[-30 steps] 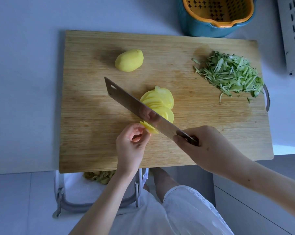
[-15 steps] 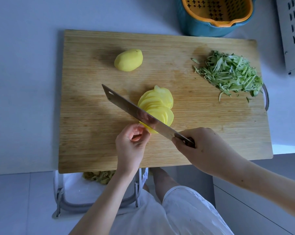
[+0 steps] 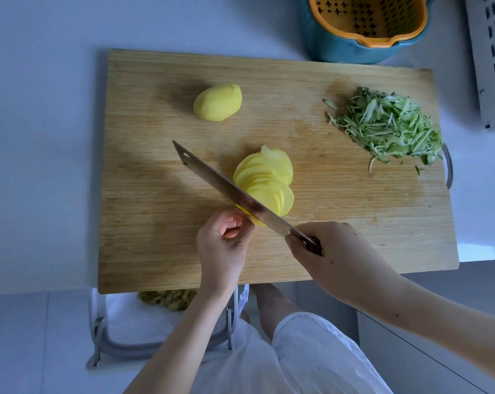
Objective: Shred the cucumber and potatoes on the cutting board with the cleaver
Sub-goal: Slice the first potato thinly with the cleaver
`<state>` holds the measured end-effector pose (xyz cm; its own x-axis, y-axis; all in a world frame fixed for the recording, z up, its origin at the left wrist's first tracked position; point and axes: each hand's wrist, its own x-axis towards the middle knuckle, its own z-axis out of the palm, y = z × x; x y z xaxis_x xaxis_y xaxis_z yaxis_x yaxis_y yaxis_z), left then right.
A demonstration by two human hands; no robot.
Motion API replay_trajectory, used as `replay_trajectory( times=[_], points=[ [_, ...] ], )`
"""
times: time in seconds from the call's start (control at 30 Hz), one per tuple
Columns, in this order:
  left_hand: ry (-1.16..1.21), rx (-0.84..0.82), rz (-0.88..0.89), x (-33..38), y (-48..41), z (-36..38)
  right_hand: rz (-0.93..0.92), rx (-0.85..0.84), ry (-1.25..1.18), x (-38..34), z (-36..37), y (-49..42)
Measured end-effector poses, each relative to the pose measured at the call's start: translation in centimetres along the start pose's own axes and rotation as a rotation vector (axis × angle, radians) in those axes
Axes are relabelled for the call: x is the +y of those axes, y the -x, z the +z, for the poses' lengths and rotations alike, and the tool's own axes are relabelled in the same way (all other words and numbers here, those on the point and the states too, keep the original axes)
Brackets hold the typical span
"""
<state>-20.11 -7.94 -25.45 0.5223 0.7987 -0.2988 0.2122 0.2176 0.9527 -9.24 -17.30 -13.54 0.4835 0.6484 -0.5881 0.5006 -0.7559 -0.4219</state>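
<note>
While the first potato is judged to be at its slicing stage, the items are listed by size.

- Tabletop (image 3: 41, 137): pale; the board is carried on it.
- Cutting board (image 3: 354, 223): wooden; every task item is borne on it.
- Cleaver (image 3: 212, 177): set diagonally across the near middle of the board, edge down on the last of the potato.
- Cucumber shreds (image 3: 388, 126): heaped at the far right of the board; this part is judged done.
- Right hand (image 3: 340, 260): grip clamped round the cleaver handle.
- Left hand (image 3: 223, 245): grip curled, fingertips pinched on the potato stub just beside the blade.
- Potato slices (image 3: 266, 180): fanned in an overlapping row against the far face of the blade.
- Whole potato (image 3: 217, 102): peeled, uncut, well apart from the blade.
- Potato stub (image 3: 256, 221): small, mostly hidden by the fingers.

Next move, as judged: the fingertips are to be drawn back before the final thin cuts. The fanned slices are then to be cut lengthwise into shreds, and the whole potato is to be taken up last.
</note>
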Motion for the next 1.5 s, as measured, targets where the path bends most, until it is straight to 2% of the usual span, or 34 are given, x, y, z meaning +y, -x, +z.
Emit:
replay_trajectory(
  times=[0.83,1.5],
  points=[
    [-0.025,-0.024,-0.009,-0.21,-0.19,-0.15,0.051,-0.018,-0.053,0.32,-1.05,0.52],
    [-0.044,-0.011,-0.048,0.43,-0.03,-0.04,0.047,-0.074,0.025,0.22,-0.51,-0.3]
  ],
)
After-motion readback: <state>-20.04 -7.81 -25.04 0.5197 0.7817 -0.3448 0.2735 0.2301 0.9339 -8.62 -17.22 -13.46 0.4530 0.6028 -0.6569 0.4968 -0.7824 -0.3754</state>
